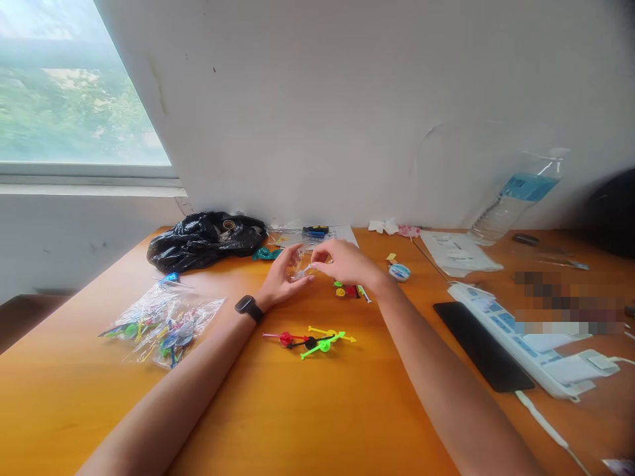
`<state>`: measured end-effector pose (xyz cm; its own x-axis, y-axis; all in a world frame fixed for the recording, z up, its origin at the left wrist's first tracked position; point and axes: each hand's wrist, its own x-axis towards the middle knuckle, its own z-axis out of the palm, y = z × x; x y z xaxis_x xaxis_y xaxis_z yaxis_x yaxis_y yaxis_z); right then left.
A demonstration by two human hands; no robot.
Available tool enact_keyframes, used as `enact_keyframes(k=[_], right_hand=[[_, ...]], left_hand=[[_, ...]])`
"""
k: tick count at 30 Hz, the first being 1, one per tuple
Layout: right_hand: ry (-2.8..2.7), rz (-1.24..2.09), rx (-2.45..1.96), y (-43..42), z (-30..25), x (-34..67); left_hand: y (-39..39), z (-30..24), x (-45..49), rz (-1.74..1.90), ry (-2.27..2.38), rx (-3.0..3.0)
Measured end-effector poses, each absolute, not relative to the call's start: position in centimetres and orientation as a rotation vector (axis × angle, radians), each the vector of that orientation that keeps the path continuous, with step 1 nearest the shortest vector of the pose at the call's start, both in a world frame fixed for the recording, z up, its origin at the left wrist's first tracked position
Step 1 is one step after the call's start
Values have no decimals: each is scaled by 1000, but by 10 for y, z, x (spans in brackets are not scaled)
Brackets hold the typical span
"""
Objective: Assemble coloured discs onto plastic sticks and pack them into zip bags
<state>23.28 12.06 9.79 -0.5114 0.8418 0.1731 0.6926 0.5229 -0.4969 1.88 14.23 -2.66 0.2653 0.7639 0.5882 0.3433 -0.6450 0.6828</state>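
One small clear bag, crinkled and see-through, was held just above the orange table, far middle. Two hands were on it: left hand cupping it with fingers half curled, right hand pinching its edge. Four arrow-tipped plastic pieces, red, black, yellow and green, lay near the wrists. At least two clear packets lay at left.
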Motion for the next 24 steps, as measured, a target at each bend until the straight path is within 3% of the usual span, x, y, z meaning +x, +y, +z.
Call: enact_keyframes(k=[5, 17, 24], right_hand=[[-2257, 324, -1174, 119, 99, 225], [-2151, 371, -894, 113, 106, 220], [-2211, 335, -1131, 117, 103, 226]], left_hand=[[150, -26, 13, 1410, 983, 1732], [157, -26, 15, 1202, 863, 1417], [158, -27, 9, 1121, 828, 1421]])
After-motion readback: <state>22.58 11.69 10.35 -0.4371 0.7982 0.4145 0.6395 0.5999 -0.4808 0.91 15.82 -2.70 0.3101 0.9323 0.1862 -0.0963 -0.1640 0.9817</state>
